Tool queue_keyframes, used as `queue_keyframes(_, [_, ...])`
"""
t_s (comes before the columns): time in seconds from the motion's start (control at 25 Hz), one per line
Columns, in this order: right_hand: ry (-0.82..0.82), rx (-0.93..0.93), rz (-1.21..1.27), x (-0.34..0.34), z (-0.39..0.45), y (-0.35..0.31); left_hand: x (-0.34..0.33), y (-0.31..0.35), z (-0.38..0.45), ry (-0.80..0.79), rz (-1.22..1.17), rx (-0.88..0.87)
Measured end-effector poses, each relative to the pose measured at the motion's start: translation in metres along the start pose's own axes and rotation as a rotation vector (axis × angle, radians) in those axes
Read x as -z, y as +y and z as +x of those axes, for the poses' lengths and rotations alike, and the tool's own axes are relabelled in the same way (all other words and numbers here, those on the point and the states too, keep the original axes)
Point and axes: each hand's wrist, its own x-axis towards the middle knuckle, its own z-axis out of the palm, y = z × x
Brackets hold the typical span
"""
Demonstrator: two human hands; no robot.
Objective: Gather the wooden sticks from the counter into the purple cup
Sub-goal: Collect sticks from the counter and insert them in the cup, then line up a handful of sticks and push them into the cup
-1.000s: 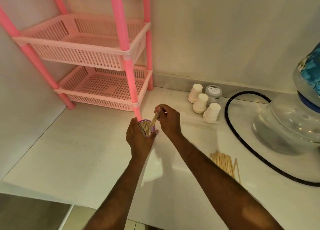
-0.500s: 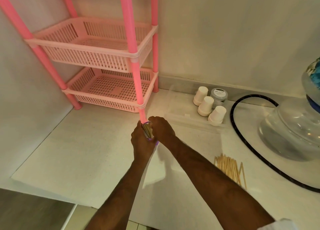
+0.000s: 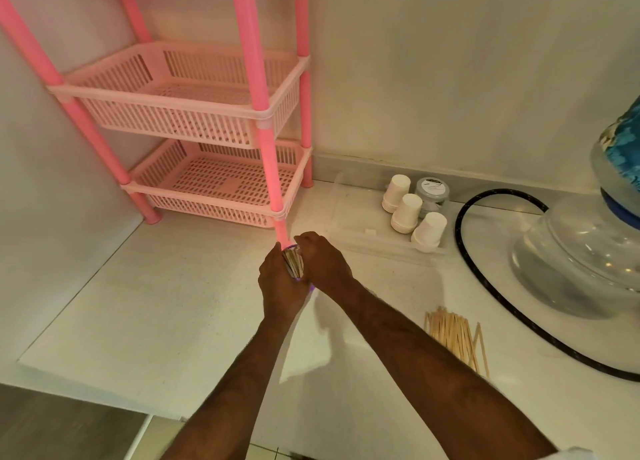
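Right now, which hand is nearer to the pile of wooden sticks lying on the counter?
The right hand. It is at the purple cup, on the side facing the pile of wooden sticks. The left hand holds the cup's far side, farther from the pile.

Sticks (image 3: 293, 265) in cup (image 3: 298, 279) (rack (image 3: 194, 127) behind)

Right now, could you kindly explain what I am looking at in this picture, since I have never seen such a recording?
There is no machine here: a camera worn on a person's head looks down at their bare arms. The left hand and right hand close around a purple cup packed with wooden sticks. More loose sticks lie on the white counter to the right. Behind stand a pink rack, three paper cup stacks, a small jar, a black hose and a water bottle.
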Motion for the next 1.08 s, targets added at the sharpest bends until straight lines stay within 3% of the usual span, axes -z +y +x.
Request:
queue_keyframes(0.44, [0.185, -0.237, -0.248, 0.005, -0.054, 0.061, -0.025, 0.030, -0.004, -0.160, 0.553, -0.517])
queue_keyframes(1.08, [0.075, -0.617, -0.243, 0.003, -0.195, 0.171, -0.131, 0.067, -0.078, -0.438, 0.592, -0.600])
